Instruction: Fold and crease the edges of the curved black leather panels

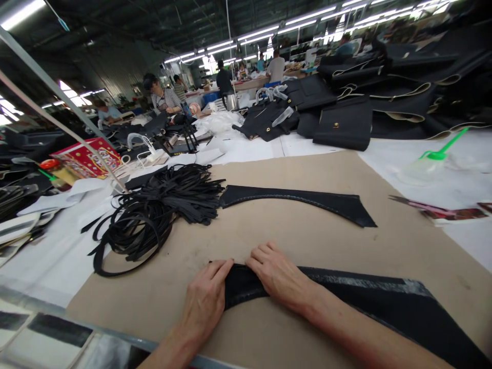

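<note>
Two black leather pieces on the brown board [307,241]. Nearer piece [384,297] at lower centre of the frame, stretching off to the lower right, pinned at its left end by both hands. Left hand [205,300] flat, fingers together, fingertips on the very tip of the piece. Right hand [279,274] just beside it, palm down, fingers laid over the upper edge; neither hand closes around anything. Hard to tell whether the edge under the fingers is folded.

Second piece [300,199], long and curved, lies at mid-frame, well apart from the hands. Touching its left tip, one tangled heap of black straps [161,205], too many to count. One clear bottle with a green spout [426,166] at right, one red box [86,159] at left, several black bags [344,123] stacked at upper right.
</note>
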The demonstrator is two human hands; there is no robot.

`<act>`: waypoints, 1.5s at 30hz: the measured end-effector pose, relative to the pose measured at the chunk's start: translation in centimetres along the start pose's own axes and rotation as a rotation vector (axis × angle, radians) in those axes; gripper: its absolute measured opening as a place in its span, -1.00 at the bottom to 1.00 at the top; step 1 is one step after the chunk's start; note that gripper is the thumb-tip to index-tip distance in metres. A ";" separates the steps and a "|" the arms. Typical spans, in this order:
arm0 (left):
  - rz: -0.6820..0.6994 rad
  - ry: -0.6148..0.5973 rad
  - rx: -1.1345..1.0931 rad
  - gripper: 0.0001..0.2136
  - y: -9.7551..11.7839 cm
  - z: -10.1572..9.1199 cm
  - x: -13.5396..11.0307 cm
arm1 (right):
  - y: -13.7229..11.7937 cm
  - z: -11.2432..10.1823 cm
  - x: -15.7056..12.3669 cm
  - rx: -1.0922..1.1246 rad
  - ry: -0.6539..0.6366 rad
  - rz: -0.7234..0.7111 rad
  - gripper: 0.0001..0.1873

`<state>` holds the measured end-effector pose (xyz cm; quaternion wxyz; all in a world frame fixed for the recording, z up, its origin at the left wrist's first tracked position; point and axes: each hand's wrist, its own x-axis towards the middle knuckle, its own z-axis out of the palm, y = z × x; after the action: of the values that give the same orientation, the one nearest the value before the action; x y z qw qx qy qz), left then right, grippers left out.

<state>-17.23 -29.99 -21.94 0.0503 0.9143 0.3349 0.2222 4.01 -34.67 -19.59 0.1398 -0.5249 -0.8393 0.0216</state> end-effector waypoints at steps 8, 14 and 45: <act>0.072 -0.061 0.078 -0.57 0.6 -0.3 -0.1 | 1.5 0.0 -2.1 0.026 -0.018 -0.085 -0.84; 0.122 -0.066 0.129 -0.57 0.5 -0.3 0.0 | 1.4 -0.4 -2.7 -0.007 -0.029 -0.088 -0.82; 0.328 -0.280 0.213 -0.44 3.6 0.0 3.2 | 4.3 -1.9 -7.2 -0.117 -0.006 -0.102 -0.85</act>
<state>-12.97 -30.71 -19.84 -0.0371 0.9785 0.1932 0.0618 11.15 -39.33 -20.09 0.1073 -0.4886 -0.8652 -0.0331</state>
